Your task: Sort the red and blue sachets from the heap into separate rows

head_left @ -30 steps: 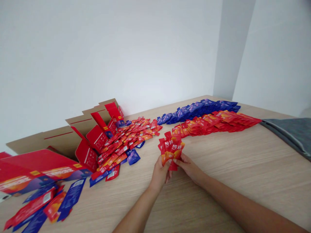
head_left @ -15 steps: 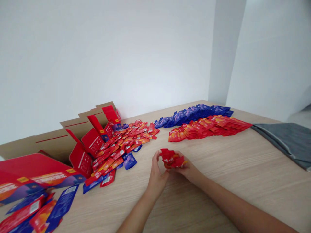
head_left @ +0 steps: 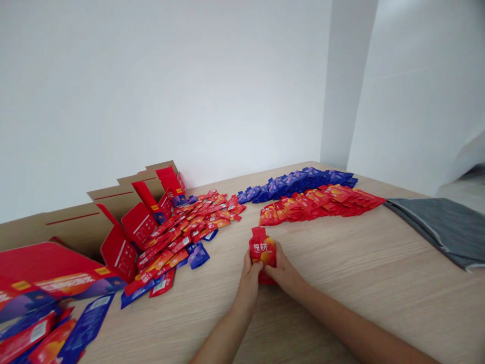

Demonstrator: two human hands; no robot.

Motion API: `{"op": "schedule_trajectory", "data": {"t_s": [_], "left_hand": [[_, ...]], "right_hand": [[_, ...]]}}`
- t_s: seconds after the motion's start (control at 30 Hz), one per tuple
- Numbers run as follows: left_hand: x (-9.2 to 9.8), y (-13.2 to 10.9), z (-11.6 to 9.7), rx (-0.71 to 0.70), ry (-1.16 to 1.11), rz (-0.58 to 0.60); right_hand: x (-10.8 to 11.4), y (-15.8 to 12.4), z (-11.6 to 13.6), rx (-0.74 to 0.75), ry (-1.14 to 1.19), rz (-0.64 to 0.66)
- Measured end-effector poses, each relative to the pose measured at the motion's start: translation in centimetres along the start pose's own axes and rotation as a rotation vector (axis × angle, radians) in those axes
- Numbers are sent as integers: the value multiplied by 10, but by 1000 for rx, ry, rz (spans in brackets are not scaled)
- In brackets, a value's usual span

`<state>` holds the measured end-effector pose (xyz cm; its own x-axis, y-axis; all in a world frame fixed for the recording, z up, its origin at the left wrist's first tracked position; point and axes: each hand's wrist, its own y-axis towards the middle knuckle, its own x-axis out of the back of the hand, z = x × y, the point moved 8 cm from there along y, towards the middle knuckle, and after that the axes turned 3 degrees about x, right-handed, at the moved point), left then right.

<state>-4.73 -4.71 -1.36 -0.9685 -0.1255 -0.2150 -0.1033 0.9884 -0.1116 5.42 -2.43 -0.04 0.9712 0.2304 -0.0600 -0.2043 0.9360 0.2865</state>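
Red sachets [head_left: 261, 247] stand upright between my two hands above the table, their printed face with white characters and an orange patch turned towards me. My left hand [head_left: 248, 280] grips the left edge, thumb across the front. On the opposite edge, my right hand [head_left: 285, 273] is closed with its thumb also in front. How many sachets lie behind the front one is hidden. Beyond my hands stretches an overlapping row of red sachets [head_left: 318, 205], with a row of blue sachets [head_left: 299, 184] behind it.
A heap of mostly red sachets [head_left: 189, 225] spreads at the left, beside open red cardboard boxes [head_left: 56, 258]. More loose red and blue sachets [head_left: 87, 323] lie at the near left. A folded grey cloth [head_left: 439, 225] rests on the table [head_left: 341, 283] at the right. A white wall stands behind.
The red sachets were loosely fanned and tilted between my hands; now they are upright and squared together, front face showing. Both thumbs have come round to the front. The view has shifted slightly.
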Motion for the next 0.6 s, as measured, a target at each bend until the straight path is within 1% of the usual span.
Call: {"op": "schedule_trajectory", "data": {"t_s": [0.07, 0.13, 0.2, 0.27, 0.33, 0.4, 0.47, 0.53, 0.6], "left_hand": [[-2, -4, 4, 2, -39, -4], [-3, -11, 2, -23, -3, -30], [-3, -19, -6, -74, 48, -51], [-2, -25, -17, -162, 84, -64], [1, -26, -21, -211, 110, -81], [6, -22, -14, -162, 131, -98], [10, -18, -4, -82, 149, -100], [9, -16, 2, -55, 170, -67], [5, -17, 2, -71, 186, -19]], "right_hand": [[-2, 0, -6, -23, 64, -10], [-4, -2, -3, -5, 105, -4], [-8, -5, 9, 38, 130, 29], [-11, -8, 23, 84, 138, 79], [-15, -11, 32, 128, 112, 129], [-17, -12, 32, 143, 63, 160], [-16, -10, 27, 133, 36, 156], [-12, -7, 21, 97, 53, 109], [-1, -2, 14, 2, 107, 13]]}}
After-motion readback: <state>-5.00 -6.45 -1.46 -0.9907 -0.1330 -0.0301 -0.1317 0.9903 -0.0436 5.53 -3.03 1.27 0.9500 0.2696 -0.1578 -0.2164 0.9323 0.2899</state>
